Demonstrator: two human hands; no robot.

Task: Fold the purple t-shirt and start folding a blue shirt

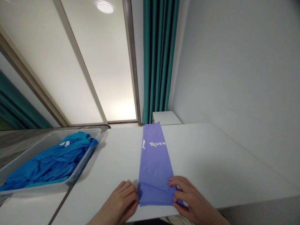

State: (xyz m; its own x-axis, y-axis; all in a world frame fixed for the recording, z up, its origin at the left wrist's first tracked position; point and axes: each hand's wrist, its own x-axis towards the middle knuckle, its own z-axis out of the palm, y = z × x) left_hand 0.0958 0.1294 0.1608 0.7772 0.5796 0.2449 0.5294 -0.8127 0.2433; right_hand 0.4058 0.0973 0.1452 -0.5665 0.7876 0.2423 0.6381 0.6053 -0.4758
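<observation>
Across the middle of the white desk [217, 156], a lavender-purple garment [155, 165] lies folded lengthwise into a long, narrow strip, which runs straight away from the person to the desk's far edge. Its near end is doubled over, with a diagonal crease crossing the cloth just above the hands. The rest of the strip is laid flat as a single band, and no crosswise fold is seen along it. A white logo [143, 144] and a line of white Chinese characters [154, 144] are left showing near the far end.

Two hands are seen, both the person's own. The left hand [119, 200] is placed against the strip's left edge, its fingers [127, 190] held close together. The right hand [187, 195] is rested at the right edge, its fingers [178, 182] slightly spread over the cloth. Whether either hand is pinching the cloth cannot be told from this view.

To the left, one grey plastic tray [87, 162] is set well apart from the hands, and one crumpled blue garment [49, 162] is heaped in it (a small white mark [64, 143] is visible on the blue cloth). Beyond the desk, one small white cabinet [165, 117] is seen beside a teal curtain [159, 56].
</observation>
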